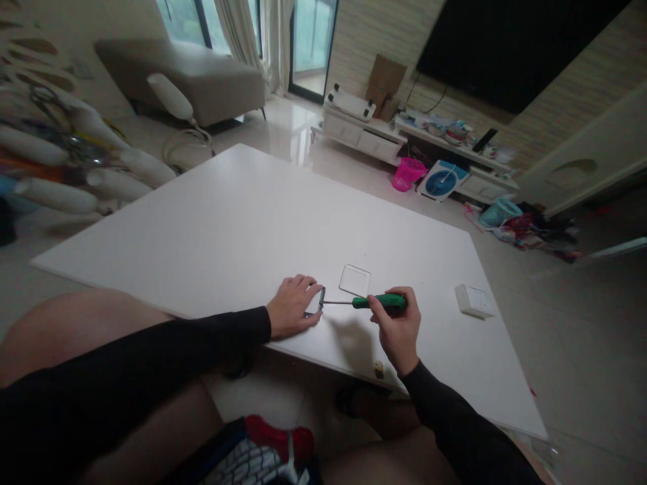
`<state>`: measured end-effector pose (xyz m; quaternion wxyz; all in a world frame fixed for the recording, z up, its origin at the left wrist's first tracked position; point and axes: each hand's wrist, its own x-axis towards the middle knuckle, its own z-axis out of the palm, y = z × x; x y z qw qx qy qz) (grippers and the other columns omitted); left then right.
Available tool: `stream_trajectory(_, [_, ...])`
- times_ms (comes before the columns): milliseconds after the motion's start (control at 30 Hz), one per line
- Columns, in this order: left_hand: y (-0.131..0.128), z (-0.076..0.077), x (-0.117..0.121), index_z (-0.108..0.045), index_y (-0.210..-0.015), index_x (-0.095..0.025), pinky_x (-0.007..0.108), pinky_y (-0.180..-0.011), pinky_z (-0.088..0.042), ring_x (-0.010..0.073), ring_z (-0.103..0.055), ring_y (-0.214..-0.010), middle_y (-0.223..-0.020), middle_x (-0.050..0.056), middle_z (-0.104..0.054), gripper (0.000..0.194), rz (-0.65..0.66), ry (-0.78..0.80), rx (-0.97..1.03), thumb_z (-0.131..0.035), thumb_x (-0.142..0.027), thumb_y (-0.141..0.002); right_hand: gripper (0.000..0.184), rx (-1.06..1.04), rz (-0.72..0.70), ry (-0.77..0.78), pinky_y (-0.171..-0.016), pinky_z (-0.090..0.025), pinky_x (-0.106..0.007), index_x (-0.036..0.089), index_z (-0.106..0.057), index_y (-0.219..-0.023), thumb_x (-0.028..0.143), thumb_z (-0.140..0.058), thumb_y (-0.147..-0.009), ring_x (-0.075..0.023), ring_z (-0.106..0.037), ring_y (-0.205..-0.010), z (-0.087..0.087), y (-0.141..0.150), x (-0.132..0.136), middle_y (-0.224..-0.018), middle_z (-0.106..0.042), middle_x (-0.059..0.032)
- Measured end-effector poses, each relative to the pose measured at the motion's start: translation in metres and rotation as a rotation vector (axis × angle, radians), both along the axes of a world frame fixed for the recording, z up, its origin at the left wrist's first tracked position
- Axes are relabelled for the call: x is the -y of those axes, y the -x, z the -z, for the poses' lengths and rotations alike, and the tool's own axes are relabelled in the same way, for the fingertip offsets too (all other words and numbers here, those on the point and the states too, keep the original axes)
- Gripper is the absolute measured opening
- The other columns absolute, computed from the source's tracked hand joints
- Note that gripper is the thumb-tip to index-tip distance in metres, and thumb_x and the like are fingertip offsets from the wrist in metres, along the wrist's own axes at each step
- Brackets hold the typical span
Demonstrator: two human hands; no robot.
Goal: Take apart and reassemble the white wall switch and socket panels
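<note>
My right hand (400,329) is closed round the green handle of a screwdriver (380,302). Its thin shaft points left, and the tip meets the dark edge of a small rectangular frame-like piece (322,298). Fingers and thumb of my left hand (293,306) grip that piece from either side on the white table (202,222); the palm hides part of it. Just beyond the shaft lies a thin square frame (354,279), flat on the tabletop. A small brass-coloured object (379,369) sits at the near edge, below my right wrist.
A white box-shaped wall-socket unit (474,301) stands near the table's right edge. Past the table are a pink basket (408,174), a blue-and-white fan (441,180) and a low cabinet (361,135). White-padded objects (65,195) crowd the left side.
</note>
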<state>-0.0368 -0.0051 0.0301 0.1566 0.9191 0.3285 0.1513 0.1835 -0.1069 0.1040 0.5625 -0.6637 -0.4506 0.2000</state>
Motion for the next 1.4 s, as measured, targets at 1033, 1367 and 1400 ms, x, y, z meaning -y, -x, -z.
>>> stream_trajectory(1033, [-0.001,-0.001,0.0,-0.055,-0.133,-0.017,0.05,-0.099,-0.04,0.0344,-0.05,-0.119,-0.132,0.016,-0.059,0.05,0.002,-0.008,-0.012,-0.057,-0.046,-0.092,0.049,-0.497,0.187,0.183,-0.04,-0.037,-0.02,0.024,-0.051,-0.082,0.056,-0.087,-0.069,-0.0092,-0.045,-0.043,0.072,-0.022,0.005,-0.055,-0.054,0.0105])
stream_trajectory(1367, [-0.002,-0.003,0.0,-0.055,-0.133,-0.016,0.05,-0.1,-0.039,0.035,-0.05,-0.12,-0.132,0.017,-0.059,0.052,-0.002,-0.019,-0.035,-0.058,-0.047,-0.092,0.044,-0.253,0.147,0.088,-0.042,-0.04,-0.022,0.023,-0.053,-0.085,0.052,-0.085,-0.075,-0.0098,-0.047,-0.043,0.047,-0.027,-0.005,-0.055,-0.052,0.011])
stream_trajectory(1400, [-0.002,-0.003,0.0,-0.055,-0.134,-0.016,0.05,-0.1,-0.039,0.0349,-0.05,-0.12,-0.132,0.016,-0.059,0.051,-0.002,-0.02,-0.035,-0.058,-0.047,-0.093,0.043,-0.189,0.134,0.063,-0.044,-0.042,-0.023,0.023,-0.053,-0.086,0.051,-0.085,-0.076,-0.0103,-0.049,-0.044,0.039,-0.026,-0.005,-0.057,-0.053,0.0106])
